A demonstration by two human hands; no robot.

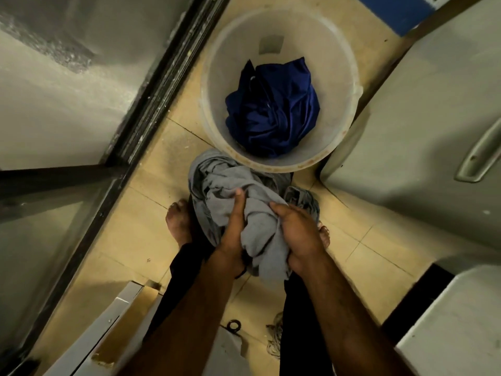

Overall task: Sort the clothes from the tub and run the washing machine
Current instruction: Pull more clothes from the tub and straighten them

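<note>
A round white plastic tub (336,63) stands on the tiled floor ahead of me. A crumpled dark blue garment (273,109) lies at its bottom. In front of the tub, above my feet, I hold a bunched grey garment (225,194). My left hand (233,229) grips it from the left with the thumb on top. My right hand (298,234) clutches its right side. Part of the grey cloth hangs down between my wrists. A darker grey piece (303,199) shows just behind my right hand.
A grey appliance with a handle (479,156) stands at the right, close to the tub. A dark-framed glass door (151,99) runs along the left. A white box-like object (108,321) sits at bottom left, another pale surface (455,329) at bottom right. My bare feet (179,221) stand on beige tiles.
</note>
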